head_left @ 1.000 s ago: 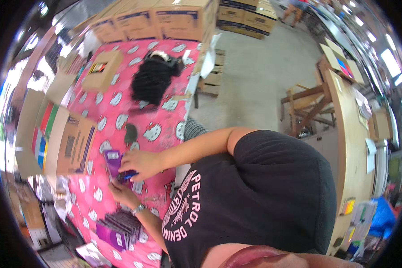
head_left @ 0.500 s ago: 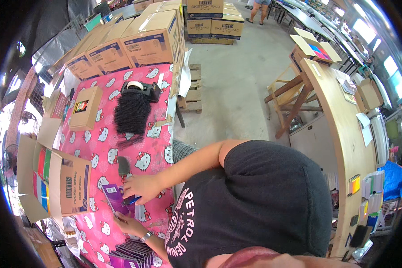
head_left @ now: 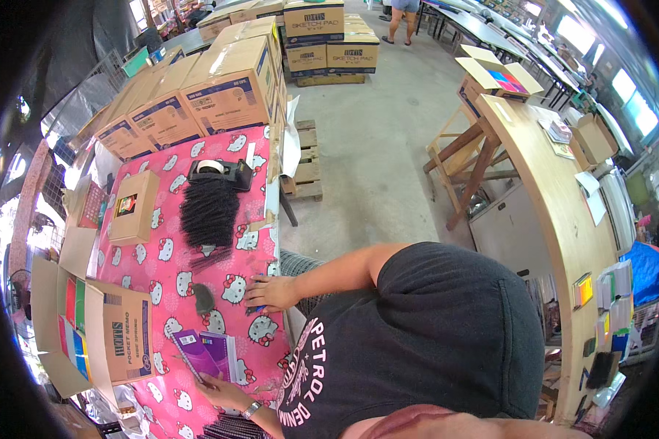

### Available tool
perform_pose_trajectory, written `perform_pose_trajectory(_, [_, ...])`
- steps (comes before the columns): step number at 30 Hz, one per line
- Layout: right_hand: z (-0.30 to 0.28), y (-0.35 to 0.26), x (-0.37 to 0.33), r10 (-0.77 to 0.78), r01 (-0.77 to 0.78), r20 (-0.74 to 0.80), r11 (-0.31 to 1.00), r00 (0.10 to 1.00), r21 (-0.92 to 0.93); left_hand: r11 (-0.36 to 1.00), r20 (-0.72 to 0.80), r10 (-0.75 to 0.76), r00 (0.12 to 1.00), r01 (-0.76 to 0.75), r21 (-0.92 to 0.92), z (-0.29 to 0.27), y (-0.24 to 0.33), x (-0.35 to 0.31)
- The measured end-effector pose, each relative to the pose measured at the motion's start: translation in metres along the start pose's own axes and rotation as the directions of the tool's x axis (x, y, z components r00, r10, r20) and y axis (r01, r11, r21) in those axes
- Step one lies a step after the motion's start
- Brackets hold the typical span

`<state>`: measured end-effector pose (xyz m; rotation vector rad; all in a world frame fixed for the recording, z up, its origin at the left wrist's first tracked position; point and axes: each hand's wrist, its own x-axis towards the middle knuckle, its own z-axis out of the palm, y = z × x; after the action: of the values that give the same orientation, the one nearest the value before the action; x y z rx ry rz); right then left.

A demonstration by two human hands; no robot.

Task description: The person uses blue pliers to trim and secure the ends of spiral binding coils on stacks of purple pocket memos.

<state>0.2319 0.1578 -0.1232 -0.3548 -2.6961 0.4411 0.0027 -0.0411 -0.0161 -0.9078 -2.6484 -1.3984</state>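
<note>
My left hand, a watch on its wrist, pinches the lower edge of a slim purple notebook, held slightly tilted over the pink table. Beside it lies a second purple piece with a white strip along its right side; whether the two are joined, I cannot tell. My right hand rests near the table's right edge, fingers spread on the cloth. A small blue item, pen-like, shows partly under its fingertips. A dark grey lump sits left of that hand.
Black spiral coils lie in a heap below a tape dispenser. A small carton and an open carton of notebooks stand left. Spiral-bound items lie at the near edge. Stacked boxes fill the far end.
My right hand has moved away from the purple notebook, right and slightly up, to the table's edge, its fingers now spread. My left hand still holds the notebook. The whole view has shifted a little.
</note>
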Motion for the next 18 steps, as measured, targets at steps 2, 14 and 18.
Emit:
perform_pose_trajectory(2, [0.000,-0.002,0.000,-0.022,0.021,-0.014,1.000,1.000,-0.020,1.000,-0.009,0.015,1.000,-0.015,-0.003,0.001,0.003,-0.001])
perform_pose_trajectory(14, [-0.019,0.013,0.017,-0.154,0.155,-0.025,0.987,0.988,0.036,1.000,-0.010,0.020,1.000,-0.021,-0.010,0.002,-0.013,0.007])
perform_pose_trajectory(18, [-0.016,0.014,0.018,-0.155,0.158,-0.055,0.986,0.986,0.062,0.994,-0.039,0.094,0.995,-0.096,-0.050,0.001,-0.009,0.004])
